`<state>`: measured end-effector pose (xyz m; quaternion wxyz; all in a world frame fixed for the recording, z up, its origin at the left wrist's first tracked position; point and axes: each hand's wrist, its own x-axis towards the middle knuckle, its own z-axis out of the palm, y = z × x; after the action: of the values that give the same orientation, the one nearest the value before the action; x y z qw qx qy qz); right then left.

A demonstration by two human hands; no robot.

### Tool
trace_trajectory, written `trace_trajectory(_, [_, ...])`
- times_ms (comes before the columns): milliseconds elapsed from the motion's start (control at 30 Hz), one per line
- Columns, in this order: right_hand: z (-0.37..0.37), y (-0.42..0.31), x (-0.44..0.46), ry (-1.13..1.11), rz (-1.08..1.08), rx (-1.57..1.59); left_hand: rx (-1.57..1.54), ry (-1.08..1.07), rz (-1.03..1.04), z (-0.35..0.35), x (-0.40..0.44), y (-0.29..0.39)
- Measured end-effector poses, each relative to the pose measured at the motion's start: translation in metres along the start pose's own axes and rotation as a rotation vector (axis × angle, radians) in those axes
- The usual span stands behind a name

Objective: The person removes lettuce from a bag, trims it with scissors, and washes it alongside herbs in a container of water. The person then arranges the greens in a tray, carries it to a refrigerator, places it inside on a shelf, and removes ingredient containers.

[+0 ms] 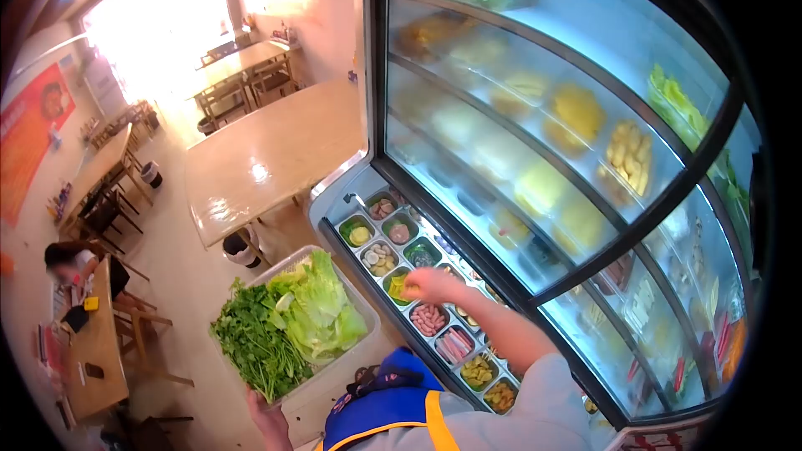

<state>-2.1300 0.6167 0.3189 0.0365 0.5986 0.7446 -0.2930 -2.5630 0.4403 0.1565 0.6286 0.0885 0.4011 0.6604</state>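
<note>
My left hand (pixel 266 418) grips the near left corner of a white plastic basket (pixel 366 317). In the basket lie a bunch of cilantro (pixel 259 338) on the left and pale green lettuce (pixel 322 309) on the right. My right hand (pixel 434 286) reaches over the row of metal food pans, its fingers closed at a pan of yellow-green leafy food (pixel 396 287). Whatever they hold is too small to make out. Nearby pans hold small pink sausages (pixel 428 319), pink and white sticks (pixel 455 346) and pale round slices (pixel 380 260).
A glass-fronted display fridge (pixel 501 150) with shelves of food rises on the right, its frame beside the pans. Ahead stands a wooden table (pixel 276 154). At left, a person (pixel 75 271) sits at another table (pixel 104 359).
</note>
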Motion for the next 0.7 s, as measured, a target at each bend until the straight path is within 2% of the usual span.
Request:
trace_trajectory(33, [-0.016, 0.003, 0.007, 0.167, -0.107, -0.086, -0.004, 0.028, -0.027, 0.003, 0.005, 0.003])
trace_trajectory(100, [-0.056, 0.001, 0.024, 0.211, 0.007, -0.164, -0.014, 0.058, -0.055, 0.017, 0.03, 0.01])
trace_trajectory(167, [-0.086, 0.021, 0.056, 0.396, -0.141, -0.374, 0.003, 0.098, -0.022, 0.028, 0.052, 0.01])
trace_trajectory(200, [-0.105, 0.024, 0.076, 0.456, -0.191, -0.362, 0.008, 0.133, -0.005, 0.032, 0.056, 0.008])
trace_trajectory(300, [-0.166, 0.032, 0.133, 0.596, -0.244, -0.571, -0.045, 0.188, -0.004, 0.051, 0.079, 0.009])
trace_trajectory(400, [-0.222, 0.043, 0.199, 0.707, -0.215, -0.766, 0.726, 0.244, 0.177, -0.023, 0.109, -0.024])
trace_trajectory(500, [-0.267, 0.037, 0.247, 0.789, -0.219, -0.904, 0.849, 0.223, 0.419, -0.062, 0.135, -0.034])
trace_trajectory(533, [-0.279, 0.035, 0.268, 0.77, -0.162, -0.908, 0.868, 0.229, 0.461, -0.053, 0.146, -0.034])
trace_trajectory(700, [-0.292, 0.035, 0.304, 0.845, -0.193, -1.083, 0.93, 0.17, 0.389, 0.027, 0.213, 0.002])
